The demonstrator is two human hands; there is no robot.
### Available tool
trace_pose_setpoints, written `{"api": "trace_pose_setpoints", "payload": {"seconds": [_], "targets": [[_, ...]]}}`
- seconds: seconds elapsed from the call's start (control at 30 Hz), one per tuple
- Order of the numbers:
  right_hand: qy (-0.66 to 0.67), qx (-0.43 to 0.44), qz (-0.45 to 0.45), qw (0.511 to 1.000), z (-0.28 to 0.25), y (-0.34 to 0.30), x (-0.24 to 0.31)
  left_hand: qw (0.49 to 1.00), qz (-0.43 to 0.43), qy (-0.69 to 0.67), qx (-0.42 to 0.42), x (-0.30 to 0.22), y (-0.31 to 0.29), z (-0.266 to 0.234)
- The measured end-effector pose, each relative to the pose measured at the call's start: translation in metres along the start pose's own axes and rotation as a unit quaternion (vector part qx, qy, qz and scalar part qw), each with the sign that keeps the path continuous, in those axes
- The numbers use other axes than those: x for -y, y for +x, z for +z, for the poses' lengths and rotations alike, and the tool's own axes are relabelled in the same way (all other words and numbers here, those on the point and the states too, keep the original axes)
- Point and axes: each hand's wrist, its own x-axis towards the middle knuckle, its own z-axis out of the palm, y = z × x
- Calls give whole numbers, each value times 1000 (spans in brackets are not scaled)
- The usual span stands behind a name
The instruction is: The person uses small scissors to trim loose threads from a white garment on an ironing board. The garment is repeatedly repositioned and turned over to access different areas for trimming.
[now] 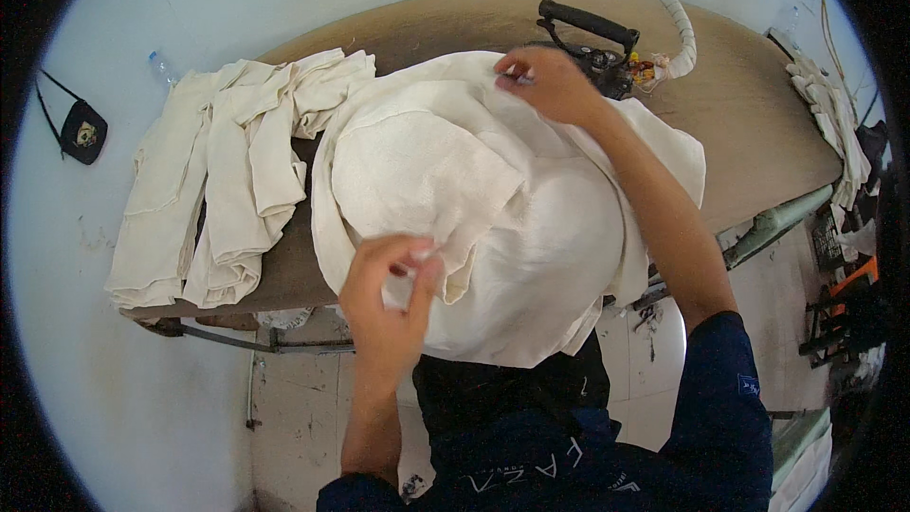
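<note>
A large cream cloth lies rumpled over the middle of a brown padded ironing table and hangs off its near edge. My left hand pinches a fold of the cloth at the near edge. My right hand is stretched out to the far side and grips the cloth's far edge, right beside a black iron that stands on the table.
A pile of folded cream cloths rests on the table's left end. A wrapped white cable runs up from the iron. More pale cloth hangs at the right edge. A small black pouch hangs on the left wall. Tiled floor lies below.
</note>
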Motion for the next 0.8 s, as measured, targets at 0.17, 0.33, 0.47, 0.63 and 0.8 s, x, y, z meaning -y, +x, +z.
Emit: {"api": "trace_pose_setpoints", "payload": {"seconds": [0.17,0.33,0.47,0.63,0.8], "targets": [[101,-80,-44,991,-58,-53,86,983,86,159,16,-11,-26,6],[221,57,81,970,-4,-175,142,993,-96,-28,-62,11,-19,18],[309,14,166,936,32,-187,158,988,-112,-88,-60,16,-20,22],[295,41,185,936,43,-195,156,986,-114,-82,-87,19,-20,17],[293,46,178,938,21,-198,148,994,-15,-20,-109,24,-16,21]]}}
